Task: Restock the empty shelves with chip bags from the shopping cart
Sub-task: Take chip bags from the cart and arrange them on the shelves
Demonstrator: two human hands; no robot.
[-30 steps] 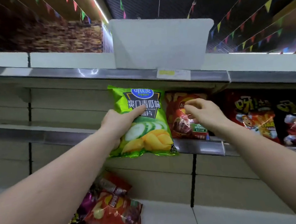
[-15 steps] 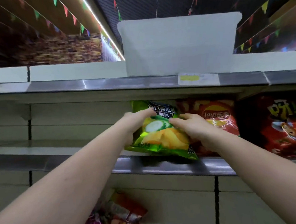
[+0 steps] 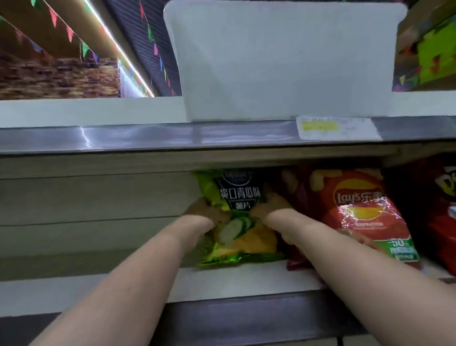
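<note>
A green cucumber-flavour chip bag [image 3: 239, 234] stands upright on the white shelf [image 3: 94, 290], deep under the shelf above. My left hand [image 3: 205, 215] grips its left side and my right hand [image 3: 270, 210] grips its right side, both reaching far in. Right beside it stands a red Lay's chip bag [image 3: 359, 212], touching my right forearm. Further right are more red snack bags [image 3: 454, 224]. The shopping cart is out of view.
The shelf to the left of the green bag holds nothing. A grey metal shelf rail [image 3: 138, 137] with a price label [image 3: 334, 129] runs overhead, and a white plastic bin [image 3: 281, 58] sits on the top shelf. A dark front rail [image 3: 245, 320] edges the shelf below my arms.
Both hands pushed the green bag from the shelf's front edge back into the shelf and stood it upright beside the red Lay's bag. The view moved closer and tilted up.
</note>
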